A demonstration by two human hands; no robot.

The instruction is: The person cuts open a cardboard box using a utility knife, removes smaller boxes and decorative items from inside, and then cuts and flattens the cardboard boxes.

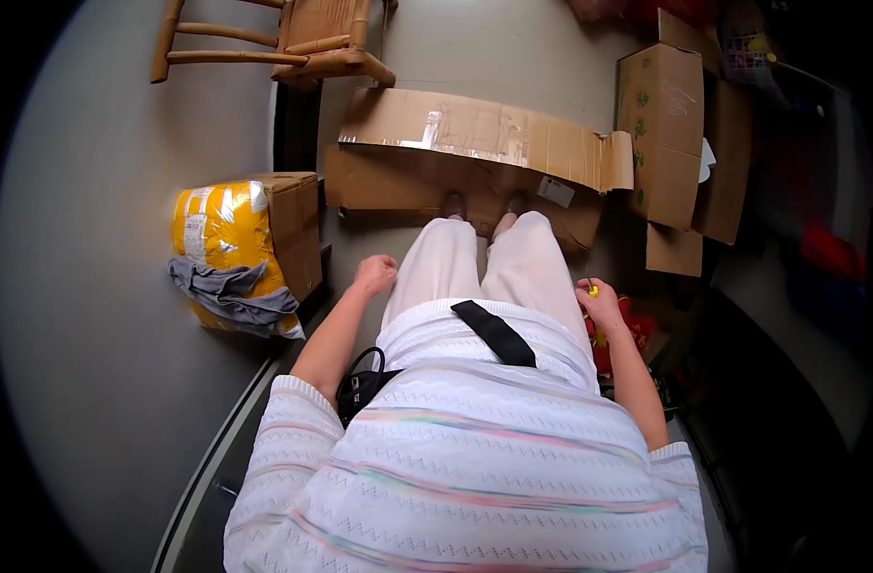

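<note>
By the right leg, the fingers of the right hand (601, 304) pinch a small yellow thing (594, 291). I can't tell what it is. If it has a sharp end, it could poke the leg, because the hand is so near the pants (527, 258). It is tiny, so a loose pinch could let it drop. The left hand (375, 274) is beside the other leg, with its fingers curled in. I can't tell if they hold anything.

A black strap (494, 332) lies across the lap. Its end looks loose, so it could get caught on something. At the left hip, a cord loops up from a black bag (360, 387), and an arm could snag it.

Past the knees, the long piece of cardboard (551, 153) is on the floor, right by the shoes (454, 203). The floor looks smooth, so a foot on the cardboard could make it slide and cause a slip. Its raised edge could trip a toe.

To the right, an open cardboard box (661, 143) has flaps that stick out, and a leg could bump them. To the left, a gray cloth (231, 286) hangs over a yellow parcel (228, 220). A knock could make it fall. Farther off is a wooden chair (327, 67).
</note>
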